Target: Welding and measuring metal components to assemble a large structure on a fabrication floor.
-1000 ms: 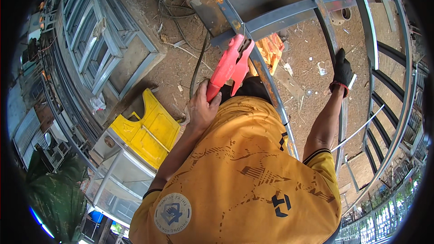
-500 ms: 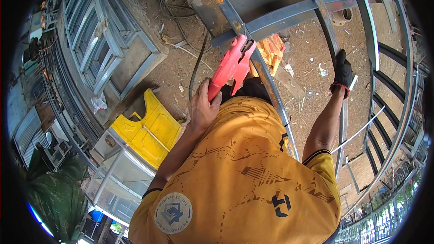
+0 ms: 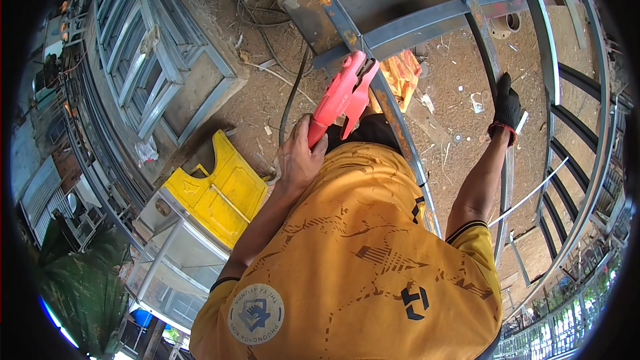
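Observation:
My bare left hand (image 3: 301, 158) is wrapped round the handle of a red welding electrode holder (image 3: 341, 97). Its jaw end points up and away from me, close to a rusty steel tube (image 3: 393, 117); I see no rod in the jaws. A black cable (image 3: 291, 97) shows beside this hand. On the other side, my right hand (image 3: 507, 108) wears a black glove with a red cuff edge. Its fingers close round a dark steel bar (image 3: 483, 40) of the large metal frame, partly hiding the grip.
Curved steel crosspieces (image 3: 413, 32) and a ladder-like section (image 3: 573, 130) surround my right side. Orange plastic (image 3: 401, 77) lies on the dirt ground ahead. To the left are stacked metal frames (image 3: 143, 60) and a yellow plastic panel (image 3: 220, 193). A thin white rod (image 3: 530, 191) slants at right.

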Demonstrator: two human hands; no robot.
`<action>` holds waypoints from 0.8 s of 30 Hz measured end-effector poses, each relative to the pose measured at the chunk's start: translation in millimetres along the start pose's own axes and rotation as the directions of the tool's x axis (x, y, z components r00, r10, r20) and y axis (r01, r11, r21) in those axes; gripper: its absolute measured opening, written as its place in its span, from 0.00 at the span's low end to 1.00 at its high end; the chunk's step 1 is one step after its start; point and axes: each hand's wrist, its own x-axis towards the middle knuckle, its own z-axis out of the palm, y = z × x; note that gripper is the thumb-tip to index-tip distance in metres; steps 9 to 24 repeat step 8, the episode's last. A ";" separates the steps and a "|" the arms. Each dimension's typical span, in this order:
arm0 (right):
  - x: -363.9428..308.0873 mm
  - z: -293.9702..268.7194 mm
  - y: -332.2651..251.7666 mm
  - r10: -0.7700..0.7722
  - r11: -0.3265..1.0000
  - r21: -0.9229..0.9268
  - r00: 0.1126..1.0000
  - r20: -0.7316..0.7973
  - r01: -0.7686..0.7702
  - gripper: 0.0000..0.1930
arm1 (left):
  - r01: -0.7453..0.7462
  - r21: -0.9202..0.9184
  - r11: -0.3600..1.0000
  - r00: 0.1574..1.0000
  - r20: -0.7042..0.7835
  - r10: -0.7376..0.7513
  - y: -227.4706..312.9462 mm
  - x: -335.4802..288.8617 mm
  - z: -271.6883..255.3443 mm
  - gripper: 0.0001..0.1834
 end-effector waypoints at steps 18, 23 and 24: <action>-5.7 -4.7 -4.8 0.005 1.000 0.002 1.000 0.024 -0.005 0.44 | -0.037 0.027 0.999 0.999 0.002 0.037 -4.4 -3.5 2.9 0.34; -5.7 -4.7 -4.8 0.005 1.000 0.002 1.000 0.024 -0.005 0.44 | -0.037 0.027 0.999 0.999 0.002 0.037 -4.4 -3.5 2.9 0.34; -5.7 -4.7 -4.8 0.005 1.000 0.002 1.000 0.024 -0.005 0.44 | -0.037 0.027 0.999 0.999 0.002 0.037 -4.4 -3.5 2.9 0.34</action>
